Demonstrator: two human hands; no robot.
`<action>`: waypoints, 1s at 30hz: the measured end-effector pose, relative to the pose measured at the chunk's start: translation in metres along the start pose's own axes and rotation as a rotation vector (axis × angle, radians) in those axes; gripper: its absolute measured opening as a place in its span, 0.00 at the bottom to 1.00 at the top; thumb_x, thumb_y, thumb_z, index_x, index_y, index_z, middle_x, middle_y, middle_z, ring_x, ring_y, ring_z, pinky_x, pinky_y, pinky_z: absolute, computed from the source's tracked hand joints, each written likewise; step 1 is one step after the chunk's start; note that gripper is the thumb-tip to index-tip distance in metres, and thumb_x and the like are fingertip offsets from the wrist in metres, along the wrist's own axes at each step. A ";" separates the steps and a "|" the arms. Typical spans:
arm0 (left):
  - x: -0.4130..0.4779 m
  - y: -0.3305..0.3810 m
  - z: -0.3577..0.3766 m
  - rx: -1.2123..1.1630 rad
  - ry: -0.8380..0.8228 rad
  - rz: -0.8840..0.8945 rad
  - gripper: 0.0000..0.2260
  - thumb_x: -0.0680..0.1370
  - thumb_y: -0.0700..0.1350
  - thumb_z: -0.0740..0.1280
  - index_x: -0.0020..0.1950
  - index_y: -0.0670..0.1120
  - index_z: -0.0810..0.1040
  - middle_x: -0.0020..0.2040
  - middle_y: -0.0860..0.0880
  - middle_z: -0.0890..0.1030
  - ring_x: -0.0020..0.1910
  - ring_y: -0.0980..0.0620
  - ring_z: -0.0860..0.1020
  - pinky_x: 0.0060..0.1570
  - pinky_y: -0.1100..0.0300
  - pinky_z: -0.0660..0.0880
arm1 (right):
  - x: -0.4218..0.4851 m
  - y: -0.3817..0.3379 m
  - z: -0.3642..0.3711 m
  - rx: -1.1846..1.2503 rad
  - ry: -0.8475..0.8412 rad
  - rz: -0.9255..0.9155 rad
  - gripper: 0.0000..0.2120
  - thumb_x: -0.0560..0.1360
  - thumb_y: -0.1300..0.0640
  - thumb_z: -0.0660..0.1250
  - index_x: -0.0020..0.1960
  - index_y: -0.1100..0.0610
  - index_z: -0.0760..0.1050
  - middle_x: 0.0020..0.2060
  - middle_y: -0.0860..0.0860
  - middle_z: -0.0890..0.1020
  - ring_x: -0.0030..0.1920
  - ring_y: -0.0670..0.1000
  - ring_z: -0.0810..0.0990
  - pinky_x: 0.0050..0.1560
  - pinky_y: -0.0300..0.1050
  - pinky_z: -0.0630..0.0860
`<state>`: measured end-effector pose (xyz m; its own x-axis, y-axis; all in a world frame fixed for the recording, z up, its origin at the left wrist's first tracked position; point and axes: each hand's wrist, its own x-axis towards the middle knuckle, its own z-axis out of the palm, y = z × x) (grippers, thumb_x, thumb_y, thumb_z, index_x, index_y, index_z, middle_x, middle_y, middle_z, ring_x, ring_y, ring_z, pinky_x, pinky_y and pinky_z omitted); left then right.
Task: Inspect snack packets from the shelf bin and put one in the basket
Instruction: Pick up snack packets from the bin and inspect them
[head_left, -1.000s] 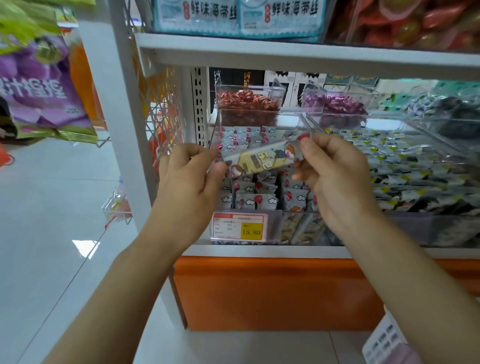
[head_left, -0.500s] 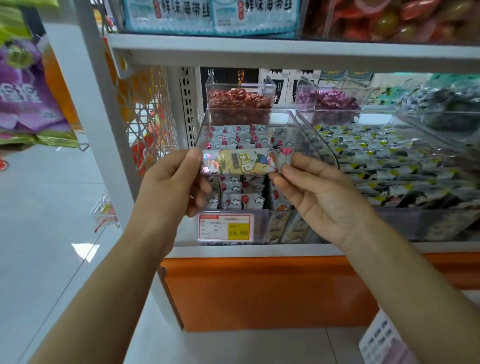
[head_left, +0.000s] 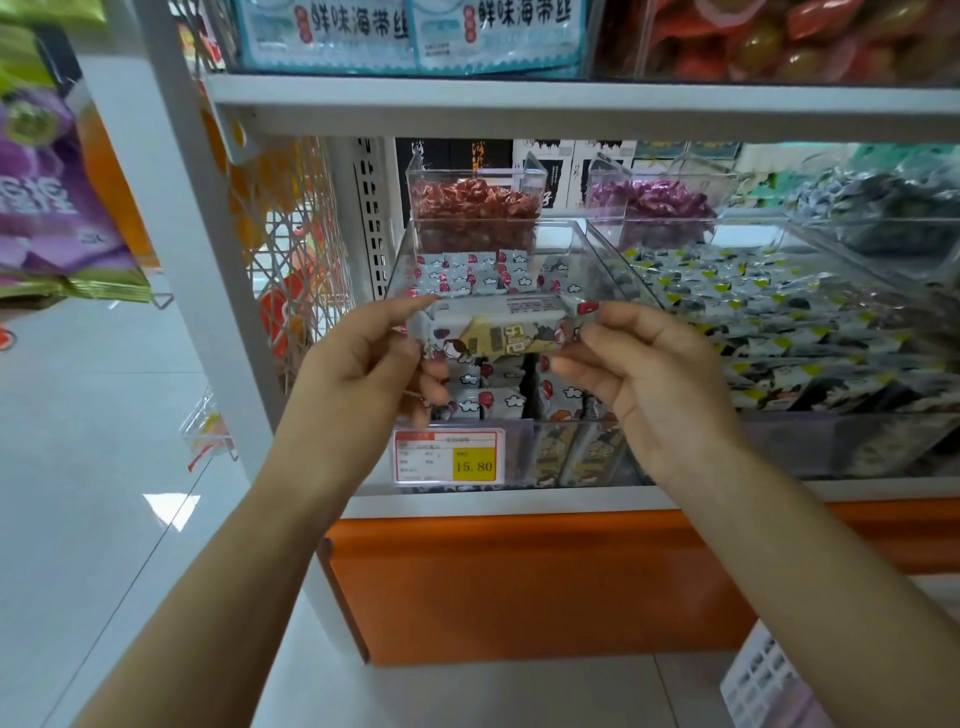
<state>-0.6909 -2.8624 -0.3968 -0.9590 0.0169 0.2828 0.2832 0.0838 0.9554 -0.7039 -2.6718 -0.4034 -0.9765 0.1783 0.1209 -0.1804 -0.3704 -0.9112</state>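
Shelf bin (head_left: 587, 249) behind; left hand (head_left: 358, 364), right hand (head_left: 654, 374) pinch snack packet (head_left: 501, 330) ends.

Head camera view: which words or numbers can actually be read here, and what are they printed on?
"15.80": yellow patch of the price tag on the front of the clear bin.
"鲜味海带丝": each of the two blue packs at the top.
Print on the snack packet, pinched between left hand and right hand: too blurred to read.
Characters on the purple bag: blurred, unreadable.
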 end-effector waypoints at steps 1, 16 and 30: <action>0.000 0.000 0.000 -0.017 -0.003 -0.014 0.16 0.80 0.34 0.56 0.58 0.50 0.76 0.34 0.51 0.82 0.32 0.56 0.79 0.31 0.64 0.76 | -0.001 0.000 0.001 0.039 -0.024 0.013 0.03 0.73 0.65 0.67 0.43 0.60 0.79 0.39 0.57 0.83 0.39 0.53 0.84 0.37 0.40 0.80; -0.002 -0.001 0.000 0.101 0.018 0.055 0.12 0.76 0.41 0.65 0.60 0.47 0.76 0.46 0.42 0.81 0.37 0.57 0.81 0.37 0.69 0.77 | -0.003 0.004 0.003 -0.280 -0.167 -0.132 0.06 0.71 0.63 0.69 0.47 0.58 0.82 0.44 0.56 0.84 0.43 0.54 0.84 0.39 0.40 0.80; -0.006 0.002 0.005 0.273 -0.005 0.039 0.10 0.68 0.53 0.69 0.43 0.49 0.76 0.43 0.41 0.80 0.41 0.42 0.79 0.41 0.42 0.78 | -0.004 0.004 0.001 -0.625 -0.176 -0.423 0.09 0.73 0.60 0.69 0.37 0.48 0.78 0.32 0.39 0.81 0.36 0.38 0.79 0.39 0.29 0.73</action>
<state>-0.6849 -2.8573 -0.3966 -0.9477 0.0302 0.3179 0.3080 0.3486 0.8852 -0.7010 -2.6751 -0.4069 -0.8531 0.0229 0.5212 -0.4934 0.2893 -0.8203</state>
